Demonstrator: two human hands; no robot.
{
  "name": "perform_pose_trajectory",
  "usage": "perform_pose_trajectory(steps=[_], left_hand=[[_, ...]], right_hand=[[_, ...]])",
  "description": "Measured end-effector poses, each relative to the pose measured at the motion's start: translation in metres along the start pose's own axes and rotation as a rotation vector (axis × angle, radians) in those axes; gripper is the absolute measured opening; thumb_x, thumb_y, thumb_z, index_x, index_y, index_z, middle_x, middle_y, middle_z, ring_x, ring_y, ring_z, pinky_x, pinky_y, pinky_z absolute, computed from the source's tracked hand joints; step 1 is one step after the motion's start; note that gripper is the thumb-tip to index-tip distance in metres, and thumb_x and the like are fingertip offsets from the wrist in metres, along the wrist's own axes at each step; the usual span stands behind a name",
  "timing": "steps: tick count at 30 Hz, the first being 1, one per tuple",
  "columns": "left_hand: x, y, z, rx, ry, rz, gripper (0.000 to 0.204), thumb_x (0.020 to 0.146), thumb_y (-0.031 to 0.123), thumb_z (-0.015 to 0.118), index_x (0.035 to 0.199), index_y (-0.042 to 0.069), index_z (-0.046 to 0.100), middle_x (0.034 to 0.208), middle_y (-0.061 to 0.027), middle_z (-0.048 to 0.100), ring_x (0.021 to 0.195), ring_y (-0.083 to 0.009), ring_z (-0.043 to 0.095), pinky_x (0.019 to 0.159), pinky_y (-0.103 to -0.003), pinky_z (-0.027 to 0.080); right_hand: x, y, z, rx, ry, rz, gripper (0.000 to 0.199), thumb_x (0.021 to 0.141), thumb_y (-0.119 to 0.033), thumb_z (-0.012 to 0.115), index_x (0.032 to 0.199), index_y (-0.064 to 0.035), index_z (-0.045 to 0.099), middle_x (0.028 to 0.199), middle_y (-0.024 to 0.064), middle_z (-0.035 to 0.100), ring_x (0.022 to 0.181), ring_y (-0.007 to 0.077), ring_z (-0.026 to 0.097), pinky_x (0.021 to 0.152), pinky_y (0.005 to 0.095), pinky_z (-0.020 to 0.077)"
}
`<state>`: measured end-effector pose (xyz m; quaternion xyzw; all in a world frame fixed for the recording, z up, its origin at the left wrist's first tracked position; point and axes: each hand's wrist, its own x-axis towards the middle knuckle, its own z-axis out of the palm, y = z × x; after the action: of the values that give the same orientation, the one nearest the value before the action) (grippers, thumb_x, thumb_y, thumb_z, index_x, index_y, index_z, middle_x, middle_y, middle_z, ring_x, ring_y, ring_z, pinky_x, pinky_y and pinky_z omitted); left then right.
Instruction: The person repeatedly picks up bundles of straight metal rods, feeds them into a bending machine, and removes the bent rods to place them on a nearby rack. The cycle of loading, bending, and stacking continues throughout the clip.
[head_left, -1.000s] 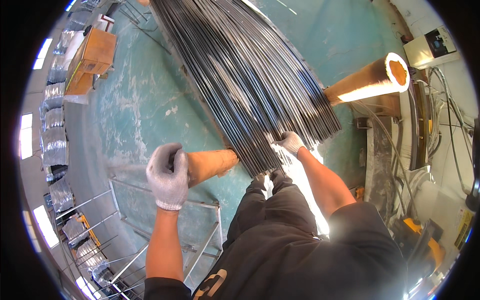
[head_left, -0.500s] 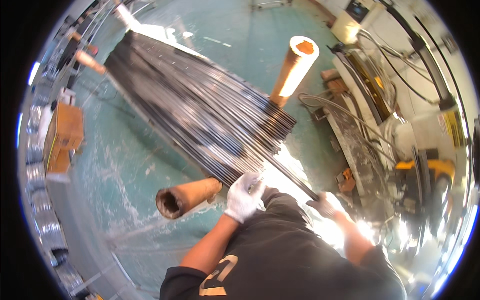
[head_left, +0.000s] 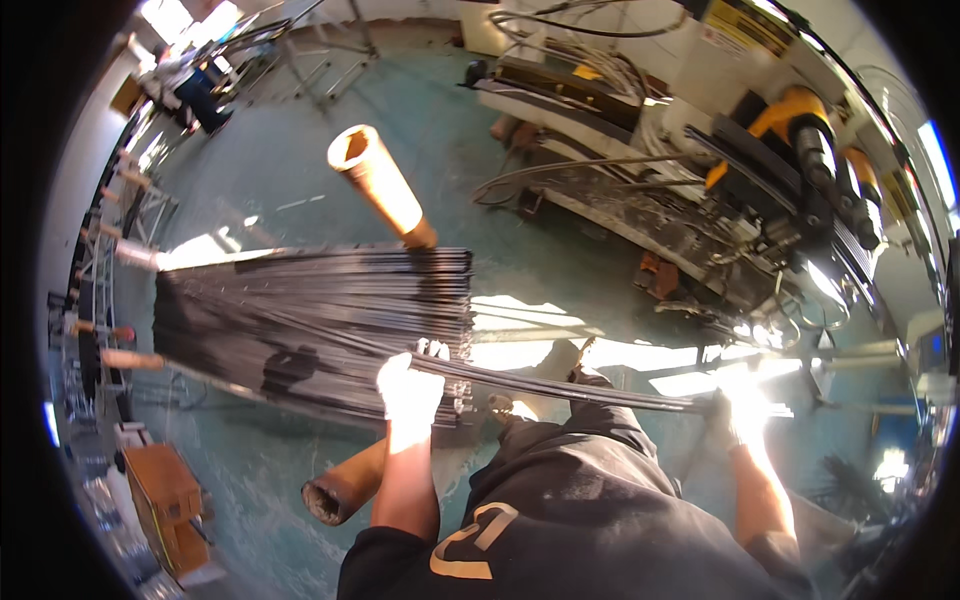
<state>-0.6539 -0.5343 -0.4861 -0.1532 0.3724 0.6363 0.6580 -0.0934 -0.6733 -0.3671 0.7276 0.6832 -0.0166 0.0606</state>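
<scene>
A wide stack of long, thin dark metal rods point(head_left: 330, 275) lies to the left, its near ends roughly lined up. Several rods point(head_left: 570, 390) stick out past those ends, running rightward in front of my body and bowing slightly. My left hand point(head_left: 410, 390), in a white glove, is closed around these rods beside the stack's end. Far to the right, my right hand point(head_left: 742, 405) grips them close to their tips. Strong sunlight washes out that glove, so its fingers show poorly.
Rusty pipe posts stand on both sides of the stack, one beyond it point(head_left: 385, 190) and one nearer point(head_left: 348, 485). Machinery with hoses point(head_left: 640, 230) fills the far right. A cardboard box point(head_left: 162, 485) sits at lower left. Another person point(head_left: 195, 90) is at far upper left.
My view has turned rightward. Several rods now reach farther out of the stack, and my right hand has moved right with their ends. My left hand has closed on them.
</scene>
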Motion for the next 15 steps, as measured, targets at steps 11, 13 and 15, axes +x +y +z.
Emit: perform_pose_trajectory(steps=[11, 13, 15], left_hand=[[-0.044, -0.040, 0.270, 0.280, -0.573, 0.319, 0.019, 0.120, 0.023, 0.056, 0.113, 0.008, 0.064, 0.093, -0.0039, 0.062, 0.083, -0.0180, 0.057, 0.089, -0.040, 0.054], [-0.016, -0.100, 0.309, 0.373, -0.757, 0.312, 0.016, 0.119, 0.021, 0.057, 0.116, 0.007, 0.065, 0.093, -0.0024, 0.062, 0.083, -0.0185, 0.058, 0.088, -0.040, 0.053], [-0.047, -0.174, 0.362, 0.371, -0.738, 0.273, 0.013, 0.117, 0.017, 0.060, 0.120, 0.006, 0.067, 0.100, -0.0065, 0.066, 0.089, -0.0213, 0.062, 0.099, -0.045, 0.055]], right_hand=[[-0.008, 0.373, 0.134, 0.545, 0.484, 0.823, 0.025, 0.084, -0.005, 0.069, 0.109, -0.0006, 0.068, 0.113, 0.0211, 0.074, 0.110, 0.0399, 0.070, 0.102, 0.0525, 0.0556], [-0.017, 0.420, 0.193, 1.269, 0.863, 1.054, 0.041, 0.090, -0.001, 0.062, 0.130, 0.0034, 0.064, 0.131, 0.0240, 0.071, 0.124, 0.0408, 0.068, 0.114, 0.0542, 0.0529], [0.032, 0.376, 0.192, 2.042, 1.068, 0.997, 0.052, 0.093, 0.000, 0.060, 0.145, 0.0057, 0.059, 0.144, 0.0257, 0.067, 0.137, 0.0421, 0.063, 0.123, 0.0569, 0.0492]])
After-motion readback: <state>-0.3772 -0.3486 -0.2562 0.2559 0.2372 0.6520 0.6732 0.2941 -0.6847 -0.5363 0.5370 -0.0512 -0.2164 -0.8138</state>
